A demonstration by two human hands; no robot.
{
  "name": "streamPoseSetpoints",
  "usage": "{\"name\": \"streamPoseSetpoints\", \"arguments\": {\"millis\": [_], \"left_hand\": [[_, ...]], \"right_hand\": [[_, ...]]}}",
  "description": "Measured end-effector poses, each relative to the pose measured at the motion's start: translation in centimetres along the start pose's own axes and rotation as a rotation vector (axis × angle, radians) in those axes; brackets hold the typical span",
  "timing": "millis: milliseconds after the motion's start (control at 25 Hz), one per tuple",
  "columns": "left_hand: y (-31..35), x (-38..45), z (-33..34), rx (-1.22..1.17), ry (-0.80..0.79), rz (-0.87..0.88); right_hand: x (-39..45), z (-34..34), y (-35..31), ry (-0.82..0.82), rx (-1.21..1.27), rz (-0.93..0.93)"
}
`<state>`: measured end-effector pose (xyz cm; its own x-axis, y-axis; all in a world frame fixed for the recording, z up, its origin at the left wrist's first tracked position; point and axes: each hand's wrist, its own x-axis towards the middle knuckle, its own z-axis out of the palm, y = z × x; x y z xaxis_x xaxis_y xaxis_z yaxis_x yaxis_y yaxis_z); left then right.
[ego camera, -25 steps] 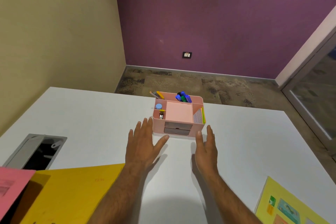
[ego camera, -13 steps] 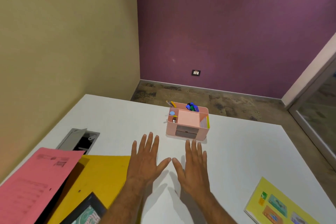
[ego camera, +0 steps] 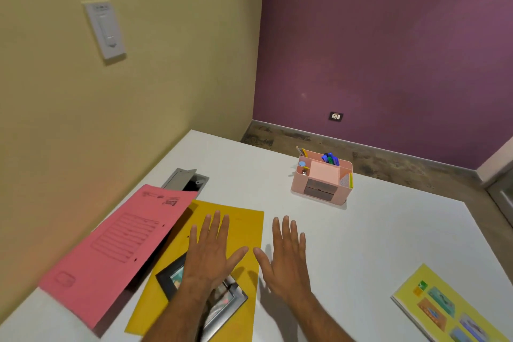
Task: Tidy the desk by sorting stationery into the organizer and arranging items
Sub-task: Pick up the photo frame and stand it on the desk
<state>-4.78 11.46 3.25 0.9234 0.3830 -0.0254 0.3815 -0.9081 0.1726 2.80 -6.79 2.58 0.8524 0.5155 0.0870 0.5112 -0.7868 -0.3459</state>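
1. Our left hand [ego camera: 212,253] is spread flat, fingers straight, over the yellow folder [ego camera: 241,230] and a picture frame [ego camera: 222,302]; it holds nothing.
2. Our right hand [ego camera: 287,255] is open too, fingers straight, over the bare table [ego camera: 388,230].
3. The pink organizer [ego camera: 323,179] stands well beyond both hands, with pens [ego camera: 330,159] upright in its back compartment.
4. A pink folder [ego camera: 125,241] overlaps the yellow one's left edge.

Both forearms reach forward side by side, left hand [ego camera: 212,254] and right hand [ego camera: 286,257] palm-down, fingers straight and spread, thumbs nearly touching.
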Motion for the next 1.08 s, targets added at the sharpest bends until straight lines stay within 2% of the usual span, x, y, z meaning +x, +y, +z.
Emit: {"name": "streamPoseSetpoints", "arguments": {"millis": [440, 600, 760, 920, 1080], "left_hand": [[-6.3, -8.8, 2.0, -0.097, -0.033, -0.244], [-6.7, -10.1, 2.2, -0.163, -0.077, -0.319], [-6.7, -10.6, 1.8, -0.363, -0.089, -0.475], [-6.8, -9.9, 2.5, -0.826, -0.026, -0.772], [-6.5, -9.2, 3.4, -1.093, -0.067, -0.944]], "right_hand": [[-4.5, 3.5, -5.7, -0.182, -0.016, -0.112], [-4.7, 4.6, -6.5, -0.267, 0.094, -0.073], [-4.6, 4.9, -7.1, -0.391, 0.281, 0.081], [-4.1, 4.9, -7.5, -0.433, 0.355, 0.249], [-3.6, 4.4, -7.2, -0.499, 0.476, 0.346]]}}
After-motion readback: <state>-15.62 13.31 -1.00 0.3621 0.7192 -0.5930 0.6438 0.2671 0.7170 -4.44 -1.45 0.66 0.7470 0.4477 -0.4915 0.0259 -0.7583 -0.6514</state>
